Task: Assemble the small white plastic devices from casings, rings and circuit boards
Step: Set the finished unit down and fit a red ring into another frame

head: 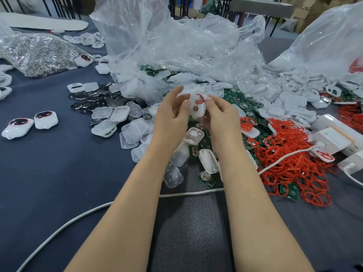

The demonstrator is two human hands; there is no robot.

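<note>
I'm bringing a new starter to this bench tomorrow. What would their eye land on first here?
Dead centre, the left hand and right hand pinch a white casing with a red ring on it. To the right sprawls a heap of red rings. Behind the hands rises a big crumpled clear plastic bag.

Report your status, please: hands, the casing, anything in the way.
Left hand and right hand both grip casing, held above parts pile. Red ring bunched on its face. Nothing blocks hands; cable lies near forearms.
</note>
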